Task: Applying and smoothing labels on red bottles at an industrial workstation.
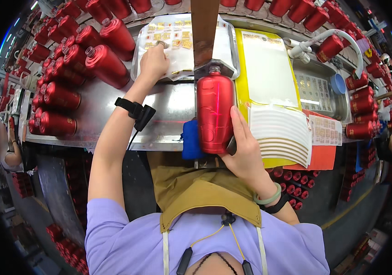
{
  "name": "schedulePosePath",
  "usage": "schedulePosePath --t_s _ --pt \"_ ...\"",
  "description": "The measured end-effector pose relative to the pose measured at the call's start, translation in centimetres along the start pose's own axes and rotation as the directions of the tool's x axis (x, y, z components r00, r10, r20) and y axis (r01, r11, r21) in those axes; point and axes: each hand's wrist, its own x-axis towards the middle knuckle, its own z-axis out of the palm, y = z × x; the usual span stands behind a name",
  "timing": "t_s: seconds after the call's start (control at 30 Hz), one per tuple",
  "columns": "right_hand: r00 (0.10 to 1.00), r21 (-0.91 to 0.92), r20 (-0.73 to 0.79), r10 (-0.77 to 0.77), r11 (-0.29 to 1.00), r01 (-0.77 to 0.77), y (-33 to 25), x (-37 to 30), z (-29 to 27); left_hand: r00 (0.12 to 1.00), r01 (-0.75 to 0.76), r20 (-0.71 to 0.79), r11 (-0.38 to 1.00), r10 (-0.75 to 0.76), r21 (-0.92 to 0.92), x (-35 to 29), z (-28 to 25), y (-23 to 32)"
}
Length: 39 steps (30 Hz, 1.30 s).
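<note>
A glossy red bottle [215,110] with a clear threaded neck lies in front of me, neck pointing away, a bright red line of light running down it. My right hand [246,151] is closed against its lower right side, fingers along the wall. By that thumb shows a small dark piece [231,146], its kind unclear. Over a tray [135,68] at the far left, my left hand [155,62] has its fingers curled onto a white sheet with gold decals [177,36]. Something greyish [162,44] is at its fingertips; I cannot make out what.
A brown upright bar [204,32] stands beyond the bottle. Several red bottles [106,66] crowd the left. On the right are a yellow board [244,73] with white sheets [269,68], curved gold-edged strips [278,133], and a metal basin [306,73]. A blue cloth [190,140] hangs at the edge.
</note>
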Motion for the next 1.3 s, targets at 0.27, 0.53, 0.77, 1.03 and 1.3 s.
schedulePosePath --t_s 0.27,0.53,0.77,1.03,1.3 --pt "0.999 0.051 -0.008 -0.036 0.998 0.036 0.8 0.0 0.0 0.990 -0.072 -0.110 0.992 0.083 0.105 -0.6 -0.4 -0.6" --pt "0.998 0.195 0.037 0.041 0.980 -0.047 1.3 0.2 -1.4 0.868 -0.261 -0.490 0.912 0.080 -0.315 -6.3 -8.2 6.5" --pt "0.970 0.420 0.105 0.220 0.874 -0.244 1.9 4.3 -4.8 0.767 -0.630 -0.397 0.710 0.504 -0.316 -16.6 -8.0 13.1" --pt "0.960 0.468 0.093 0.263 0.840 -0.275 1.4 10.9 -2.7 0.911 -0.330 -0.409 0.704 0.061 -0.629 -19.1 -7.2 13.9" --pt "0.911 0.509 0.135 0.390 0.762 -0.401 2.0 12.0 -1.7 0.908 0.416 0.417 -0.031 -0.045 -0.909 -17.4 -4.7 14.6"
